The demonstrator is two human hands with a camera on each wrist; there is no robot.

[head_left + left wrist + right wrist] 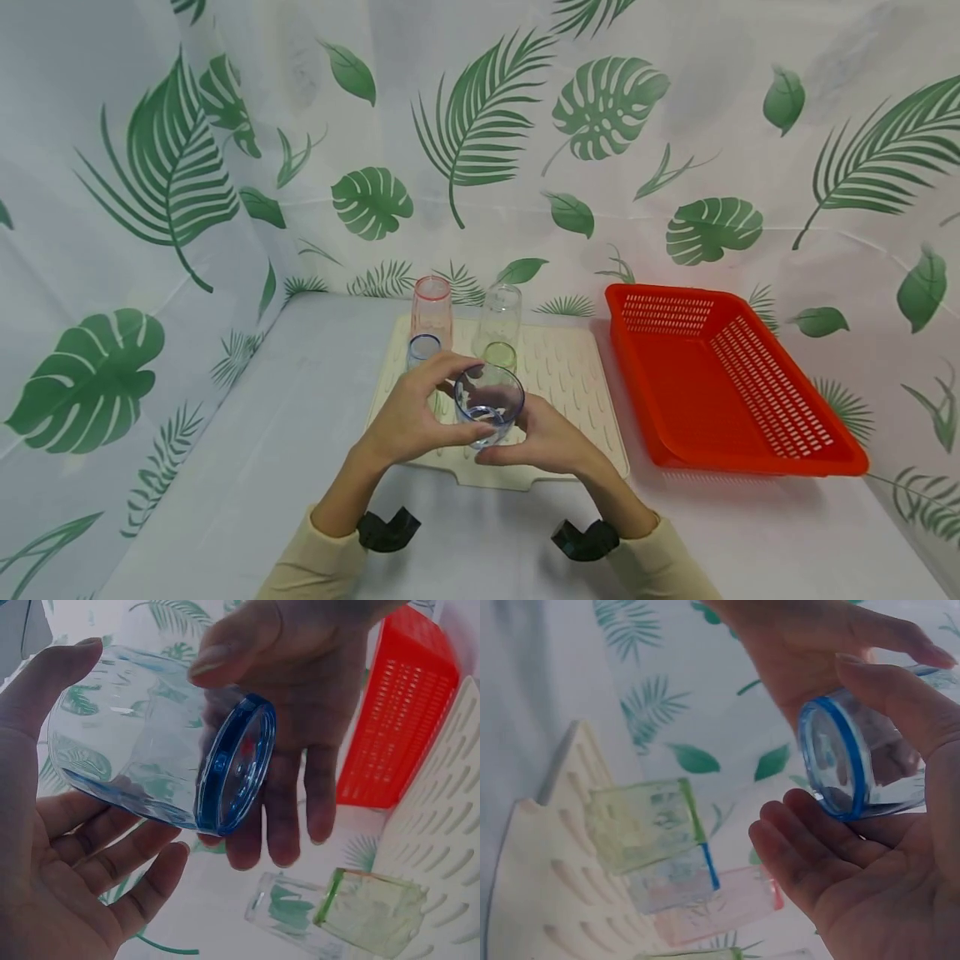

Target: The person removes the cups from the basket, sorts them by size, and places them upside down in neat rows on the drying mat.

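A clear drinking glass with a blue tint [489, 406] is held above the drying mat, between both hands. My left hand [420, 417] grips its left side, thumb and fingers on opposite sides of the wall. From the right, my right hand [551, 440] holds it between thumb and fingers. The left wrist view shows the glass [142, 742] tilted, with its thick blue end toward the right hand [300, 697]. Behind the hands stand a tall pink glass [432, 312], a tall clear glass [501, 315], a short blue glass [424, 345] and a short green glass [500, 355].
The cream ridged drying mat [570, 375] lies under the standing glasses. To its right sits a red perforated plastic basket [660, 408]. A leaf-patterned sheet [510, 192] hangs behind the white table [315, 375]. Another green glass [694, 954] shows partly in the right wrist view.
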